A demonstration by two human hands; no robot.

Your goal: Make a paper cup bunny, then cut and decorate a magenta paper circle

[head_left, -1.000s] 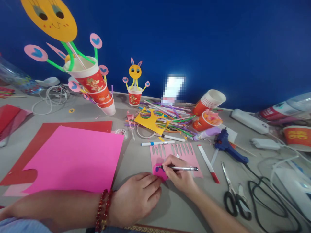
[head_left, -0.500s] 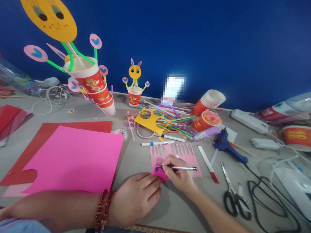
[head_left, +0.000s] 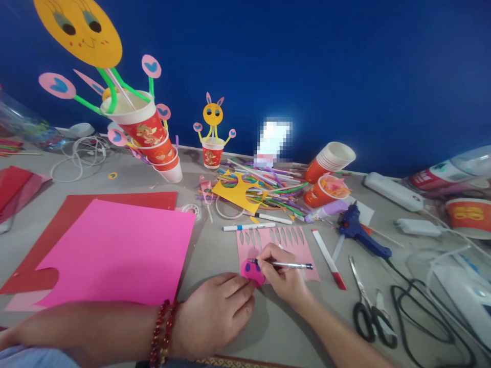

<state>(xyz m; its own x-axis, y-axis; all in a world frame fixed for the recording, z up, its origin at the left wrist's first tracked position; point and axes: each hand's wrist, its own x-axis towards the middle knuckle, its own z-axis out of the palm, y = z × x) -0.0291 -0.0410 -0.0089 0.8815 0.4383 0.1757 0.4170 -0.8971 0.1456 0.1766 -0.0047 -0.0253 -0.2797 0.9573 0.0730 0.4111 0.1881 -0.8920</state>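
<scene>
My right hand [head_left: 282, 276] grips a slim white marker pen [head_left: 293, 265] with a black end, its tip over a small magenta paper disc [head_left: 253, 276]. Two dark oval marks show on the disc's upper part, the right one close to the tip. Lying flat with its fingers stretched out, my left hand [head_left: 218, 312] rests its fingertips on the disc's lower left edge; its thumb is hidden. Beneath the disc and my right hand lies a light pink sheet [head_left: 307, 250] with a row of leaf-shaped cutouts.
A blue-capped marker [head_left: 249, 227] and a red-ended marker [head_left: 329, 259] flank the pink sheet. To the right are scissors [head_left: 369, 312] and a blue glue gun [head_left: 360, 232]. Magenta paper [head_left: 126, 250] covers the left; pipe cleaners [head_left: 276, 176] and decorated cups [head_left: 213, 153] stand behind.
The marker tip has moved slightly right and up, off the left oval mark. A second dark mark now shows on the disc. My left hand has stayed in place.
</scene>
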